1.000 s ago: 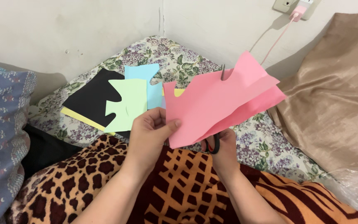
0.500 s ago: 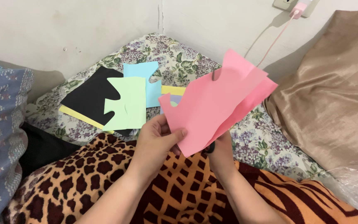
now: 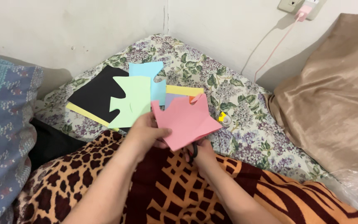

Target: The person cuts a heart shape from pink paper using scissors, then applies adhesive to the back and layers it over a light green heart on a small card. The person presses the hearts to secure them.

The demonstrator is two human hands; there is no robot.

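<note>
My left hand pinches the left edge of a folded pink paper sheet, held low over a leopard-print blanket. My right hand sits under the pink sheet, its fingers through the black handles of scissors; the blades are hidden behind the paper. Beyond my hands, cut sheets lie on the bed: a light green one, a blue one, a black one and yellow ones.
The flowered bedsheet fills the corner by two white walls. A blue patterned pillow lies left, a tan satin pillow right. A small yellow-and-clear object rests near the pink paper. A pink charger cable hangs from a wall socket.
The pink paper has come down and toward me, from held up and spread wide to lower and flatter over the blanket. Both hands moved down with it.
</note>
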